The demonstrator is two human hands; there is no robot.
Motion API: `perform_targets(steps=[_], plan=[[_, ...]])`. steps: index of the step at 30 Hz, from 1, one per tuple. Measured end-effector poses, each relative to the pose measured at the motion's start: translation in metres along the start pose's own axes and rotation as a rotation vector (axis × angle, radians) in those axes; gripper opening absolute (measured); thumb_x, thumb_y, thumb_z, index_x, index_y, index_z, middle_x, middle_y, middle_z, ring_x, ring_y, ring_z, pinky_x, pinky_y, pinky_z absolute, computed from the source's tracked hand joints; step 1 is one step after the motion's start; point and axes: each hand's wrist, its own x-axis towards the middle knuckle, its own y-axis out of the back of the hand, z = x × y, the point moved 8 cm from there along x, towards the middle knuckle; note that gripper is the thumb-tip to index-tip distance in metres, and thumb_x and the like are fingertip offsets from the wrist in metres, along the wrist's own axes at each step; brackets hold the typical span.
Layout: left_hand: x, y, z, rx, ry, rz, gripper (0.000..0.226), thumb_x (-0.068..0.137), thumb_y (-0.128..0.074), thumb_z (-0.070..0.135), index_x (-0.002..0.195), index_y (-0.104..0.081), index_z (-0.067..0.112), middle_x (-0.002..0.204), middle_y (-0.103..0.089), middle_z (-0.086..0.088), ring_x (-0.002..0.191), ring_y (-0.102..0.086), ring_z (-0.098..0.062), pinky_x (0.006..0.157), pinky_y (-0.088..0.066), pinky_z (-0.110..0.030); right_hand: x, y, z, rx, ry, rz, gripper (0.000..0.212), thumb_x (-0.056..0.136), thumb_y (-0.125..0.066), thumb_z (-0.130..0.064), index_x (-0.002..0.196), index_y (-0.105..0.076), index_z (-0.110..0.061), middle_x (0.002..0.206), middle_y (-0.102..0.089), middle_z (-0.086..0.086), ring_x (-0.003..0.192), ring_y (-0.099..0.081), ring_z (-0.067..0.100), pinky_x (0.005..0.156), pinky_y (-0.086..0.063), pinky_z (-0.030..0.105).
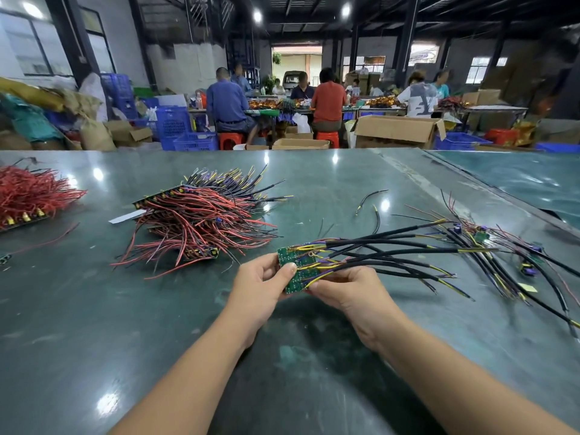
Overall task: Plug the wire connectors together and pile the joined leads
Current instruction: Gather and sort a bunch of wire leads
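Writing: none I could read | Room: I saw bare green table beyond the hands, far edge well off | Grip: left hand pinched the small green board, thumb on its face; right hand curled round its black leads | Pile: red-and-black bundle lay left of them.

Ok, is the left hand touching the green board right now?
Touching. The head view shows the left hand gripping the green board, its thumb pressed on the board's face, with no gap visible.
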Motion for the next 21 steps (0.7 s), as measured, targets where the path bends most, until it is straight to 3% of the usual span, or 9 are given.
perform_targets(steps=[7,12,16,21], plan=[[0.0020,0.0022,-0.0017,0.002,0.011,0.038,0.019,0.093,-0.055,0.004,0.091,-0.069,0.016,0.086,-0.075,0.004,0.078,-0.067,-0.007,0.077,-0.057,-0.037,0.0024,0.0032,0.0005,-0.061,-0.008,0.057,0.017,0.075,-0.070,0.008,0.073,-0.075,-0.008,0.079,-0.074,0.010,0.075,-0.064,0.018,0.083,-0.054,0.036],[0.0014,0.0039,0.0002,0.025,-0.018,0.098,0.019,0.093,-0.056,0.004,0.089,-0.070,0.017,0.086,-0.075,0.004,0.080,-0.067,-0.008,0.072,-0.058,-0.030,0.0041,0.0050,-0.0036,-0.163,0.039,0.114,0.017,0.071,-0.074,0.004,0.064,-0.074,-0.011,0.070,-0.073,0.002,0.065,-0.062,0.011,0.068,-0.053,0.026],[-0.0002,0.0048,0.0018,0.070,-0.036,0.140,0.022,0.092,-0.057,0.004,0.084,-0.071,0.019,0.086,-0.075,0.004,0.083,-0.067,-0.012,0.086,-0.055,-0.047,0.0063,0.0081,-0.0015,-0.277,0.048,0.164,0.006,0.066,-0.078,-0.006,0.071,-0.076,-0.010,0.075,-0.075,0.005,0.088,-0.070,0.028,0.086,-0.054,0.048],[0.0005,0.0056,-0.0009,0.119,-0.028,0.190,0.022,0.091,-0.059,0.005,0.083,-0.072,0.021,0.087,-0.075,0.004,0.088,-0.069,-0.017,0.086,-0.053,-0.053,0.0069,0.0081,0.0033,-0.265,0.024,0.203,0.009,0.064,-0.079,-0.005,0.071,-0.076,-0.010,0.076,-0.075,0.005,0.092,-0.069,0.032,0.086,-0.053,0.052]])
